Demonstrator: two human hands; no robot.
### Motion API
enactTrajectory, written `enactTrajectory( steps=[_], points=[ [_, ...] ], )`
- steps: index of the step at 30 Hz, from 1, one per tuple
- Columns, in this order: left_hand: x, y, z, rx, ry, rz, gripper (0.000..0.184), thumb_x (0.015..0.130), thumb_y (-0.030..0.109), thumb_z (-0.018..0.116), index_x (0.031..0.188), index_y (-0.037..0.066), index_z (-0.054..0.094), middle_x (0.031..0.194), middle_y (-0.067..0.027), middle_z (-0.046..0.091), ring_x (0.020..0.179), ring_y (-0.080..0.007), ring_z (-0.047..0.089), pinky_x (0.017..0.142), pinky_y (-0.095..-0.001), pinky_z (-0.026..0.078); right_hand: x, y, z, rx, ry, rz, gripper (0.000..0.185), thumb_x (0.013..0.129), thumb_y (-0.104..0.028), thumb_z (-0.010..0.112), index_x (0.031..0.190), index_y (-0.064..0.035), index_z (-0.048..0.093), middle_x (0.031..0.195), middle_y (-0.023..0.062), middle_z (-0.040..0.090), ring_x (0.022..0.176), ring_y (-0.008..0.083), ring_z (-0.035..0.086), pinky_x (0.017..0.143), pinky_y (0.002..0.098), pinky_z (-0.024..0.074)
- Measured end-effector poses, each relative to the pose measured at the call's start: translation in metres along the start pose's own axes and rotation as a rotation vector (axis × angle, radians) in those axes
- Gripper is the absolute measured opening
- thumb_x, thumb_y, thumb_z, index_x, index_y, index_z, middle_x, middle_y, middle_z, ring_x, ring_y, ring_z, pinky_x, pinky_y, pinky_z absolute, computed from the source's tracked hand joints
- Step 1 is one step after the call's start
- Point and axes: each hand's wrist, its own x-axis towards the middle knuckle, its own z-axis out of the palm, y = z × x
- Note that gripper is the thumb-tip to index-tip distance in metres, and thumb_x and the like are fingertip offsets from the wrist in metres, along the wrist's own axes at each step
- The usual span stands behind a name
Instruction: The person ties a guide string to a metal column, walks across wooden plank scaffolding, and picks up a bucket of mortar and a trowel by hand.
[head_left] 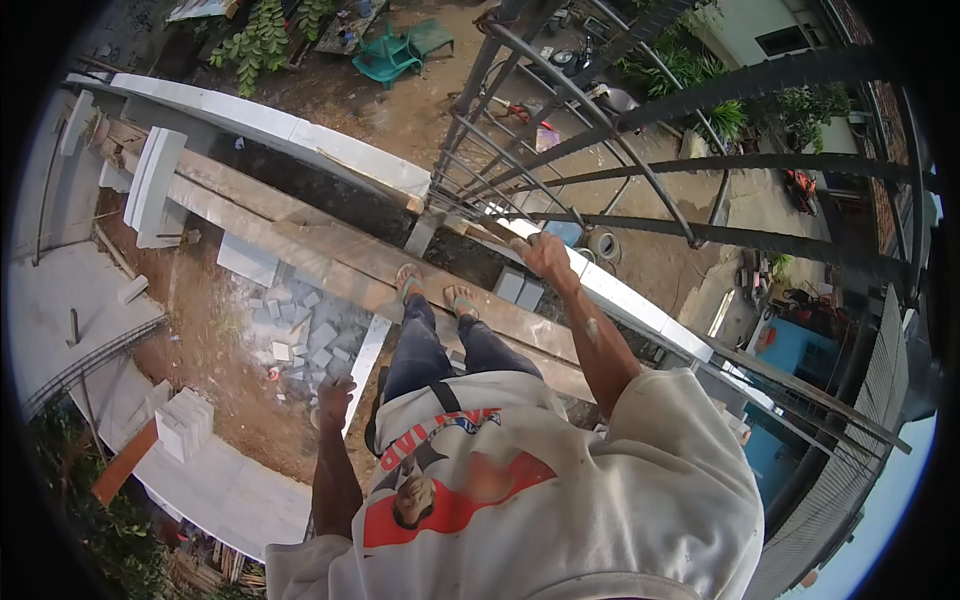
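Observation:
Wooden planks [340,262] lie under my sandalled feet, high above the ground. My right hand [545,256] is stretched forward over the top of a white block wall [640,312], its fingers bent round a thin brown piece that reaches toward the wall's end. What exactly this piece is cannot be made out. My left hand [335,398] hangs beside my left thigh with nothing visible in it, its fingers loosely apart. Below that hand, grey and white block rubble [310,335] is strewn on the ground.
Dark metal bars [640,165] rise at the upper right, close beyond my right hand. White blocks stand stacked on the planks [155,190] at the left and on a ledge [185,425] at the lower left. Green chairs [385,55] lie on the ground ahead.

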Motion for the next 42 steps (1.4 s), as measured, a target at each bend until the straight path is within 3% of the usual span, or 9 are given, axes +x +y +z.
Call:
enactTrajectory(
  steps=[3, 10, 12, 15, 18, 22, 34, 39, 42],
  points=[
    [-0.001, 0.024, 0.013, 0.126, -0.004, 0.026, 0.021, 0.092, 0.018, 0.063, 0.107, 0.003, 0.065, 0.091, -0.0057, 0.067, 0.084, -0.0138, 0.065, 0.066, -0.0259, 0.047, -0.01, 0.017, 0.017, -0.232, 0.063, -0.255, 0.058, 0.092, -0.055, 0.06, 0.097, 0.0008, 0.072, 0.094, 0.0261, 0.071, 0.089, 0.0451, 0.068, 0.078, 0.0501, 0.0542],
    [0.005, 0.034, 0.006, 0.209, -0.048, 0.054, 0.018, 0.086, 0.014, 0.062, 0.098, 0.002, 0.068, 0.076, -0.0013, 0.064, 0.063, -0.0089, 0.054, 0.053, -0.0255, 0.041, -0.066, 0.015, -0.012, 0.086, 0.118, 0.103, 0.058, 0.082, -0.051, 0.063, 0.098, 0.0039, 0.073, 0.089, 0.0303, 0.07, 0.088, 0.0435, 0.07, 0.081, 0.0485, 0.0547],
    [0.013, 0.033, -0.005, 0.298, -0.104, -0.005, 0.028, 0.092, 0.017, 0.06, 0.117, 0.004, 0.06, 0.105, -0.008, 0.068, 0.092, -0.0184, 0.067, 0.071, -0.0321, 0.051, -0.091, 0.004, -0.05, 0.285, 0.144, 0.15, 0.055, 0.079, -0.047, 0.062, 0.097, 0.0033, 0.074, 0.084, 0.0297, 0.069, 0.084, 0.0421, 0.07, 0.08, 0.0472, 0.0535],
    [0.021, 0.041, -0.004, 0.369, -0.134, 0.015, 0.028, 0.093, 0.018, 0.061, 0.116, 0.003, 0.061, 0.104, -0.0079, 0.068, 0.092, -0.0177, 0.066, 0.067, -0.0293, 0.051, -0.127, 0.007, -0.09, 0.325, 0.088, 0.153, 0.055, 0.082, -0.049, 0.063, 0.097, 0.0025, 0.074, 0.083, 0.0283, 0.069, 0.08, 0.0414, 0.069, 0.077, 0.0477, 0.0519],
    [0.032, 0.046, 0.009, 0.286, -0.092, 0.109, 0.019, 0.086, 0.013, 0.064, 0.102, 0.002, 0.068, 0.081, -0.0017, 0.066, 0.065, -0.0089, 0.055, 0.055, -0.0262, 0.043, -0.147, 0.04, -0.069, 0.315, 0.165, 0.071, 0.052, 0.088, -0.046, 0.064, 0.091, 0.0055, 0.07, 0.073, 0.027, 0.065, 0.069, 0.0363, 0.066, 0.071, 0.048, 0.0498],
    [0.059, 0.061, 0.02, 0.437, -0.212, 0.086, 0.028, 0.092, 0.02, 0.063, 0.114, 0.003, 0.063, 0.096, -0.0056, 0.068, 0.085, -0.0151, 0.066, 0.063, -0.0266, 0.049, -0.169, 0.072, -0.023, 0.063, 0.196, 0.154, 0.054, 0.088, -0.048, 0.069, 0.086, 0.0056, 0.069, 0.081, 0.03, 0.067, 0.08, 0.05, 0.065, 0.072, 0.0524, 0.0511],
    [0.055, 0.107, 0.059, 0.477, -0.224, 0.192, 0.021, 0.095, 0.018, 0.06, 0.112, 0.006, 0.064, 0.094, -0.0018, 0.067, 0.084, -0.0113, 0.063, 0.067, -0.0262, 0.047, -0.195, 0.105, 0.104, 0.176, 0.209, 0.253, 0.04, 0.089, -0.038, 0.068, 0.082, 0.0017, 0.069, 0.073, 0.0248, 0.068, 0.071, 0.0416, 0.069, 0.066, 0.049, 0.0539],
    [0.046, 0.097, 0.051, 0.432, -0.242, 0.165, 0.026, 0.091, 0.017, 0.063, 0.112, 0.002, 0.065, 0.089, -0.004, 0.067, 0.076, -0.0121, 0.061, 0.06, -0.0268, 0.046, -0.198, 0.125, 0.12, 0.599, -0.014, 0.322, 0.041, 0.089, -0.033, 0.068, 0.073, 0.0052, 0.066, 0.064, 0.019, 0.069, 0.062, 0.03, 0.071, 0.058, 0.0439, 0.0549],
    [0.041, 0.086, 0.051, 0.466, -0.198, 0.117, 0.027, 0.089, 0.015, 0.063, 0.112, 0.002, 0.065, 0.086, -0.0038, 0.067, 0.074, -0.0119, 0.061, 0.058, -0.0264, 0.045, -0.201, 0.136, 0.129, 0.554, -0.056, 0.301, 0.041, 0.087, -0.038, 0.069, 0.077, 0.0026, 0.069, 0.078, 0.0257, 0.07, 0.079, 0.0427, 0.07, 0.071, 0.0464, 0.0568]
  ],
)
